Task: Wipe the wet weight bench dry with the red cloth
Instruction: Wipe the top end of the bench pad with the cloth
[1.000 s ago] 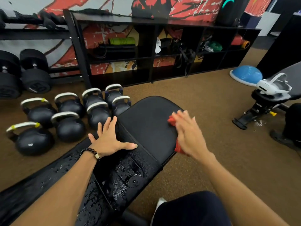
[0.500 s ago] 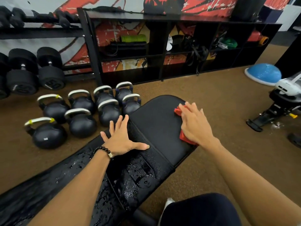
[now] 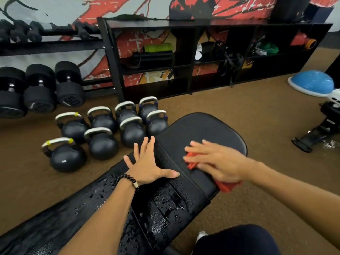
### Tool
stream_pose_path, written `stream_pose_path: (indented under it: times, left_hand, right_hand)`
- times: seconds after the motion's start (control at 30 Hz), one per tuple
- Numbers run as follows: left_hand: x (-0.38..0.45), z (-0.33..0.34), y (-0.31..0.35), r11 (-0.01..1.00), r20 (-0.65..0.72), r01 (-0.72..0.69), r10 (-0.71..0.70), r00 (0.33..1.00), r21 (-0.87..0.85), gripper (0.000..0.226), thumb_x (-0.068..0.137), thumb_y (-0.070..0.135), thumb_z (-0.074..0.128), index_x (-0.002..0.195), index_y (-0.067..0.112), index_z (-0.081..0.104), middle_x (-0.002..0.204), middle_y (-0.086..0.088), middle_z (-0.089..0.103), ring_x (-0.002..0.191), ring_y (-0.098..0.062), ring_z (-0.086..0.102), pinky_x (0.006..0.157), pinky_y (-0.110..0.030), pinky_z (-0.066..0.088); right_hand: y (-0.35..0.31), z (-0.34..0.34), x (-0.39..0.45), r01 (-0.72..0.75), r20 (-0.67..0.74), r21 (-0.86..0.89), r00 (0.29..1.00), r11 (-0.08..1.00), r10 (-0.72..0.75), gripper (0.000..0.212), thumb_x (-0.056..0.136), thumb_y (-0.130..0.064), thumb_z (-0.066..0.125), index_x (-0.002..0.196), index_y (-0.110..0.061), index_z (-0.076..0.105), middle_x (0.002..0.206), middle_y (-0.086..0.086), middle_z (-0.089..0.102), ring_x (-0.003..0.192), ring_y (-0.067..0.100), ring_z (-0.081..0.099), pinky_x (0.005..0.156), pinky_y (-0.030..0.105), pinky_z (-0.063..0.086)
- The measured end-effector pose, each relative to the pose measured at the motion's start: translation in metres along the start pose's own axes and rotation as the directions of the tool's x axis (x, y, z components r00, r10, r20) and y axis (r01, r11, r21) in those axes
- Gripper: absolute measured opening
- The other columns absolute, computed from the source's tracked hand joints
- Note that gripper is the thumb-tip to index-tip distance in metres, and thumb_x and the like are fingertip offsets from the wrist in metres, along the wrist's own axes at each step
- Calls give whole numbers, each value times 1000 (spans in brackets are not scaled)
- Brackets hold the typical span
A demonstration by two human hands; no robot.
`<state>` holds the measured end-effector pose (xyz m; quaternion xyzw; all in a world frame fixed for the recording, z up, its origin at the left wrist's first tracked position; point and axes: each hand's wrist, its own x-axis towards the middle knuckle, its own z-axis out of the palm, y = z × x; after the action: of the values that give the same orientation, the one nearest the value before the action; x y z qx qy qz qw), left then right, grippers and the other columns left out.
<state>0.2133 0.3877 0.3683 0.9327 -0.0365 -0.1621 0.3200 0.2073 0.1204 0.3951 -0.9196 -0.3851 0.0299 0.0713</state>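
Floor: brown gym carpet (image 3: 230,111), with the black weight bench (image 3: 204,129) running across it.
Bench surface: dull at its rounded end, beaded with water drops nearer the camera.
Right hand (image 3: 219,161): blurred, fingers spread flat, pressing the red cloth (image 3: 227,186) onto the bench's rounded end.
Left hand (image 3: 147,166): splayed wide, palm down on the bench at its seam, holding nothing; beaded bracelet (image 3: 127,178) on the wrist.
Kettlebells (image 3: 103,133): clustered on the floor just left of the bench.
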Motion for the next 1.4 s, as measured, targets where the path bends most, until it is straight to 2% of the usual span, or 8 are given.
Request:
stream_pose_path:
  times: [0.23,0.33,0.4,0.6,0.97,1.07,1.2,1.4]
  left_hand:
    - [1,-2,-1,997,10,0,1,1000,-79,149,39,93,64,156,35,-8,161,20,-18,147,-15,-26,111,-59,-20]
    - [1,-1,-1,932,-29,17,-29,999,-362,113,60,87,46,156,42,5,164,19,-4,148,-6,-20,112,-51,-26]
    - [1,-1,-1,868,-54,14,-47,997,-496,95,71,78,39,155,44,10,165,15,4,148,-1,-16,111,-45,-28]
    - [-1,0,1,813,-57,-12,-26,998,-583,77,84,78,28,152,47,10,162,22,1,149,-2,-12,111,-43,-27]
    - [0,-1,0,793,-80,-29,-24,997,-609,73,74,92,18,138,58,5,157,28,-1,129,14,-10,109,-42,-29]
    - [-2,-1,0,769,-53,-39,6,999,-638,81,58,94,21,131,62,6,155,32,-2,136,13,-13,109,-43,-30]
    - [-3,-2,-1,790,-56,-37,3,998,-612,93,60,92,20,145,56,6,160,27,-3,148,0,-14,113,-48,-27]
    - [-2,-1,-1,787,-85,-35,-22,996,-616,80,79,80,18,152,47,8,161,25,-1,148,-1,-11,114,-49,-25]
  right_hand:
    - [36,-13,113,-560,-255,-59,809,826,530,43,98,-23,42,140,-13,50,145,16,45,134,39,35,108,50,32]
    - [-10,6,135,-363,-196,-114,921,925,337,34,87,-21,50,118,-13,58,122,14,56,112,39,47,90,49,42]
    - [-38,19,120,-204,-145,-80,971,976,191,41,93,-15,50,133,-9,55,140,18,51,128,42,40,104,56,38]
    - [-48,26,30,-221,-109,2,970,975,219,47,107,-26,35,154,-26,34,164,-2,25,154,23,11,125,42,7]
    - [-25,3,163,-372,-57,-184,928,910,368,45,94,-40,30,111,-21,67,111,9,67,106,31,60,110,61,22]
    - [34,-13,138,-575,-261,-54,797,816,544,44,99,-42,31,112,-21,68,115,12,66,107,35,61,109,59,26]
    - [90,-27,123,-819,-137,182,527,544,839,45,98,-39,42,124,-9,61,129,22,59,118,44,55,101,48,43]
    - [2,-10,154,-501,-256,-239,859,831,444,34,85,-26,43,103,-17,70,98,14,69,92,38,62,78,43,47]
